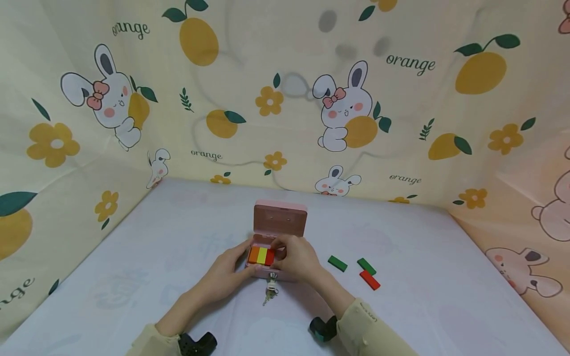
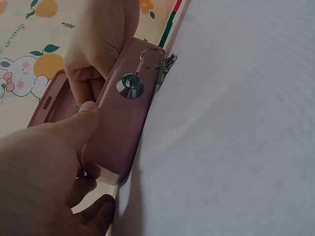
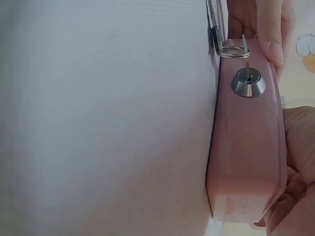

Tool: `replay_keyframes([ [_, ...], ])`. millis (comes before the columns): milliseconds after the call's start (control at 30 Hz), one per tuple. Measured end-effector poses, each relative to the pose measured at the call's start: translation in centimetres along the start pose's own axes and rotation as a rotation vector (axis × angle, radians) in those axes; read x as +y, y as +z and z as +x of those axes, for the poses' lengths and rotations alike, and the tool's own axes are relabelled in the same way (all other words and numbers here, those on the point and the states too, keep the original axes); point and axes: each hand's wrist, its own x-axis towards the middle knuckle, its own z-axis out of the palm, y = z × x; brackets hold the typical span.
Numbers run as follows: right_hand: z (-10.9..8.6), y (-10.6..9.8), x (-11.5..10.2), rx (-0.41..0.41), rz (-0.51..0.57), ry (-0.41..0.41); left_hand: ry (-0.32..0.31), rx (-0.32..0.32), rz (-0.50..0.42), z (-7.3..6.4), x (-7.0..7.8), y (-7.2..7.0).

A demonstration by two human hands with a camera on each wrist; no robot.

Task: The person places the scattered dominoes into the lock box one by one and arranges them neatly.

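Observation:
A small pink box [image 1: 261, 273] stands on the table with its lid [image 1: 279, 220] raised. Inside, on the left, orange [image 1: 254, 255], yellow [image 1: 261, 255] and red blocks [image 1: 269, 256] lie side by side. My left hand [image 1: 229, 269] grips the box's left end, thumb on the front rim. My right hand [image 1: 296, 257] reaches into the right part of the box with bent fingers, beside the red block; its fingertips are largely hidden, and I cannot tell whether they hold a block. On the front wall, a key sits in the round metal lock [image 2: 130, 86].
From the lock hangs a ring with keys [image 1: 270, 291], down to the table in front. Right of the box lie a green block [image 1: 337, 263], another green block [image 1: 366, 266] and a red block [image 1: 369, 280]. A patterned cloth [image 1: 249, 74] walls the back and sides.

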Motion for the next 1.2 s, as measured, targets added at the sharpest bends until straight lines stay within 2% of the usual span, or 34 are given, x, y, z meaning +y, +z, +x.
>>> replay_keyframes([
  [567,0.0,0.1,0.4,0.006,0.039,-0.020,-0.021,0.008,0.024,0.0,-0.2,0.2],
  [767,-0.1,-0.1,0.4,-0.006,0.056,-0.023,-0.011,0.011,0.017,0.1,0.0,0.3],
  [1033,-0.4,-0.5,0.4,-0.022,0.116,-0.024,-0.024,0.009,0.022,0.0,0.0,0.2],
  [1200,-0.8,-1.0,0.4,-0.024,0.188,-0.020,-0.034,0.003,0.032,-0.1,0.1,0.2],
])
